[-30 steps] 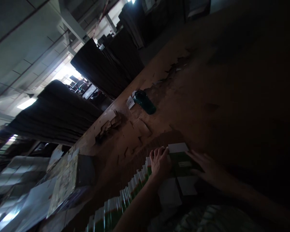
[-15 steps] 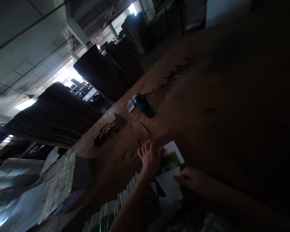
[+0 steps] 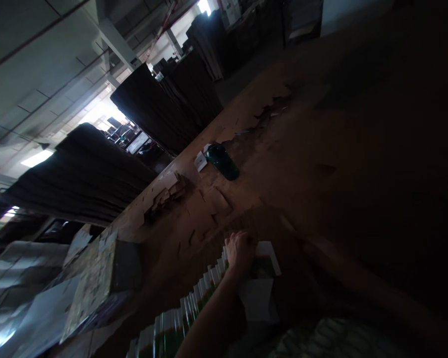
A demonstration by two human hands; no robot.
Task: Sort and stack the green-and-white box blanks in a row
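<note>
My left hand (image 3: 241, 251) has its fingers curled over the far end of a white-and-green paper carton (image 3: 271, 256), beside the end of a row. A white flap (image 3: 257, 293) of the carton lies toward my body. Under and left of my left forearm runs the row of similar white-and-green cartons (image 3: 179, 318), stood close together on edge. My right hand (image 3: 296, 231) is a dark motion smear to the right of the carton, apart from it. Its fingers cannot be made out.
A brown worktable (image 3: 269, 179) with torn surface patches stretches ahead. On it stand a dark green bottle (image 3: 224, 163) and a pile of cardboard pieces (image 3: 166, 194). A worn block-shaped box (image 3: 93, 286) is at left. Tall dark stacks (image 3: 85, 174) rise beyond the table.
My right hand has left the white flap and swung up and forward, blurring. My left hand has come slightly nearer, its spread fingers now curled, and the carton has shifted nearer.
</note>
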